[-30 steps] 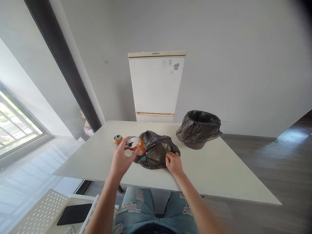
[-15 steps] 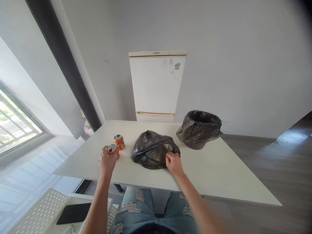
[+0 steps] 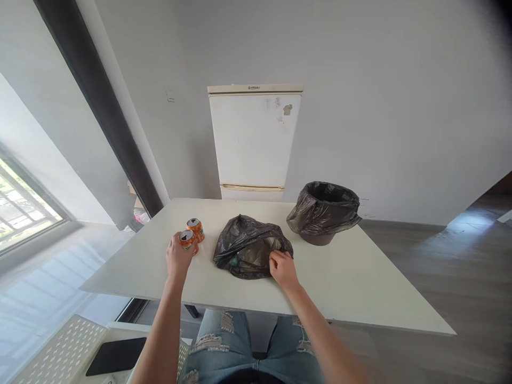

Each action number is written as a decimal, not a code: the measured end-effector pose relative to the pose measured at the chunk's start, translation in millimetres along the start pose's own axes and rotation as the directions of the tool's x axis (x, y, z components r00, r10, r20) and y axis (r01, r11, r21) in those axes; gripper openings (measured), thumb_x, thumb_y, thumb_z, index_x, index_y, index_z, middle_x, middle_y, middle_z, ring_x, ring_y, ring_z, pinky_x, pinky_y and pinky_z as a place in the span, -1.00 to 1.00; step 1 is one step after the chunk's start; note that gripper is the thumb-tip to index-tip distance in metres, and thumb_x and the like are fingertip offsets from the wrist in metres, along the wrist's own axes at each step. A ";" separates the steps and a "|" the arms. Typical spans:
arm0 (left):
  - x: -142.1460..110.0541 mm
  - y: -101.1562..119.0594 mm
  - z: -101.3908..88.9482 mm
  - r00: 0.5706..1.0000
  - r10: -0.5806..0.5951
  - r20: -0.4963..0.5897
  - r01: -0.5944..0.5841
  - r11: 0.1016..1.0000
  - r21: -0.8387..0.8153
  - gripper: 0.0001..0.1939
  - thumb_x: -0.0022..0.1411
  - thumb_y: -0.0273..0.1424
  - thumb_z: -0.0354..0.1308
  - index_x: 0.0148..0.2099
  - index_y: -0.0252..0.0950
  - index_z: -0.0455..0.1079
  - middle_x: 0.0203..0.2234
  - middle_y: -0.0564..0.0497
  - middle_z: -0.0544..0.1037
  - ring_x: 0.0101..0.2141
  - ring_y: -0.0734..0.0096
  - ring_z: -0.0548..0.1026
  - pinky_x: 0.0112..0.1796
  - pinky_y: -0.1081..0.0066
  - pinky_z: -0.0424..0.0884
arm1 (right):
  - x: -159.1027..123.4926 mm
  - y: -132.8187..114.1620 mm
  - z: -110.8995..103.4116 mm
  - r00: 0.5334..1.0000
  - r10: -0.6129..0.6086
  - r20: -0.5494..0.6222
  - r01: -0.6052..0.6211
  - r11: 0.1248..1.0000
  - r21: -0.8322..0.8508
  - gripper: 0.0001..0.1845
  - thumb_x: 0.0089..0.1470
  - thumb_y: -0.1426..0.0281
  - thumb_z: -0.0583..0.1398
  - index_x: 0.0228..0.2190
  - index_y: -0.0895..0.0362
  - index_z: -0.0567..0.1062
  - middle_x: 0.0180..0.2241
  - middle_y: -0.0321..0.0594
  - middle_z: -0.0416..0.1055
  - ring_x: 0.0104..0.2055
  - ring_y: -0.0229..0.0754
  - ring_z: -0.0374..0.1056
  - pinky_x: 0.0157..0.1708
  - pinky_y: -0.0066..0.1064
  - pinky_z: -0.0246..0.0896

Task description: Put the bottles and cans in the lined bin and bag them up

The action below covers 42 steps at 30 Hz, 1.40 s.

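Observation:
My left hand [image 3: 178, 257] is wrapped around an opened orange drink can [image 3: 186, 239] at the left of the table. Just behind it stands a second orange can [image 3: 195, 230], its top also opened; the near can overlaps it in view. I cannot tell whether the held can is off the table. My right hand [image 3: 283, 266] pinches the near right rim of a crumpled black plastic bag [image 3: 242, 240]. The bag lies with its mouth facing me, and something greenish shows dimly inside it on the left.
Behind the bag to the right stands a bin [image 3: 316, 239] lined with another black bag [image 3: 328, 213]. The white table [image 3: 352, 288] ends close to my legs. Beyond it is a white fridge [image 3: 254, 141]. At lower left, a dark flat object [image 3: 116, 356] rests beside a perforated white basket [image 3: 66, 349].
My left hand has shifted the near can slightly right and away from me, closer to the other can. My right hand keeps its pinch on the bag. The view has turned a little.

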State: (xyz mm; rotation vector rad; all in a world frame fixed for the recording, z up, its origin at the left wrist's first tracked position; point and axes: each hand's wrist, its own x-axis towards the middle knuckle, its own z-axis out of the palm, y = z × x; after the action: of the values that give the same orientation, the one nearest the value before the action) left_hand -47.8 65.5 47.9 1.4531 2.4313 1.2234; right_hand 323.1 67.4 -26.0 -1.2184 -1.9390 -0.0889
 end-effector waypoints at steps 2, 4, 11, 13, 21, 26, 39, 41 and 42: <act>-5.6 -1.5 -3.9 1.000 0.005 -0.008 -0.005 1.000 0.017 -0.34 0.22 -0.08 0.31 0.28 -0.18 0.28 0.12 -0.22 0.54 0.11 -0.07 0.50 0.04 0.12 0.42 | -0.1 -0.1 0.0 1.000 0.003 0.002 -0.003 1.000 0.004 -0.70 0.13 0.64 0.05 -0.54 0.08 0.34 -0.50 -0.28 0.42 -0.44 -0.21 0.28 -0.26 -0.36 -0.02; -11.3 -4.0 -9.7 1.000 -0.002 -0.015 0.002 1.000 0.025 -0.30 0.22 -0.07 0.30 0.31 -0.18 0.25 0.13 -0.23 0.53 0.10 -0.10 0.50 0.03 0.11 0.42 | -0.3 0.0 0.0 1.000 0.002 0.004 -0.002 1.000 0.012 -0.70 0.14 0.64 0.05 -0.53 0.08 0.35 -0.51 -0.29 0.41 -0.44 -0.22 0.28 -0.26 -0.36 -0.02; -11.0 -12.6 -26.1 0.999 0.025 -0.026 -0.023 0.997 0.075 -0.32 0.27 -0.03 0.25 0.33 -0.17 0.26 0.14 -0.28 0.53 0.12 -0.16 0.51 0.07 0.02 0.41 | 0.0 0.4 -0.8 1.000 -0.001 -0.007 0.001 1.000 0.031 -0.72 0.13 0.64 0.05 -0.52 0.09 0.35 -0.49 -0.30 0.42 -0.44 -0.22 0.28 -0.24 -0.37 0.00; -8.9 -14.1 -26.7 1.000 0.027 -0.006 -0.026 0.994 0.103 -0.27 0.26 -0.02 0.25 0.36 -0.20 0.22 0.17 -0.32 0.51 0.15 -0.18 0.49 0.09 0.01 0.39 | 0.2 0.3 -1.0 1.000 -0.001 -0.009 0.001 1.000 0.031 -0.72 0.13 0.64 0.05 -0.52 0.09 0.35 -0.49 -0.30 0.42 -0.44 -0.22 0.27 -0.25 -0.37 -0.01; -11.3 -19.3 -22.8 0.997 -0.051 0.064 0.044 0.993 0.106 -0.21 0.25 -0.02 0.26 0.38 -0.19 0.08 0.10 -0.30 0.54 0.09 -0.16 0.53 0.01 0.02 0.44 | 1.2 -2.1 -2.6 1.000 0.002 -0.017 -0.001 1.000 0.024 -0.71 0.12 0.64 0.06 -0.53 0.09 0.35 -0.49 -0.30 0.43 -0.43 -0.22 0.28 -0.26 -0.36 -0.03; -17.3 -22.0 -21.7 0.998 -0.020 -0.053 0.020 1.000 0.004 0.09 0.14 0.03 0.36 0.47 -0.29 -0.12 0.13 -0.31 0.47 0.17 -0.27 0.43 0.13 -0.14 0.34 | 1.3 -3.5 -4.6 0.999 -0.002 -0.032 0.002 1.000 0.012 -0.70 0.12 0.65 0.05 -0.55 0.08 0.33 -0.51 -0.29 0.41 -0.46 -0.22 0.24 -0.26 -0.35 -0.02; -110.9 92.8 -6.8 0.844 0.500 0.193 -0.446 0.855 -0.267 -0.76 0.50 -0.27 -0.03 -0.01 -0.16 0.46 -0.11 -0.07 0.63 -0.12 0.20 0.60 -0.05 0.24 0.49 | -2.5 1.8 2.2 0.997 0.008 0.074 -0.011 0.999 0.037 -0.70 0.11 0.60 0.12 -0.46 0.07 0.58 -0.38 -0.24 0.61 -0.34 -0.18 0.49 -0.22 -0.38 0.23; -124.2 103.3 14.7 0.773 0.567 0.286 -0.490 0.819 -0.300 -0.74 0.49 -0.36 -0.05 0.01 -0.17 0.47 -0.09 -0.08 0.64 -0.07 0.20 0.60 0.00 0.23 0.48 | -1.6 1.2 2.3 0.995 -0.005 0.104 0.000 0.999 0.049 -0.66 0.10 0.61 0.12 -0.35 0.04 0.65 -0.17 -0.23 0.67 -0.20 -0.16 0.56 -0.15 -0.36 0.33; -129.0 106.6 25.6 0.741 0.593 0.315 -0.517 0.803 -0.297 -0.72 0.47 -0.41 -0.04 0.04 -0.18 0.48 -0.06 -0.09 0.64 -0.02 0.19 0.58 0.04 0.22 0.47 | -1.1 0.8 1.9 0.993 -0.011 0.121 0.004 0.998 0.057 -0.62 0.10 0.62 0.12 -0.29 0.02 0.67 -0.07 -0.23 0.66 -0.13 -0.14 0.57 -0.10 -0.35 0.37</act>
State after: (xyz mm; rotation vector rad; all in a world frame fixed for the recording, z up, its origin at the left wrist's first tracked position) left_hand 111.2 8.1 57.3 2.2017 1.6065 1.0492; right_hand 322.8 67.9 -28.2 -1.2037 -2.0369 0.0376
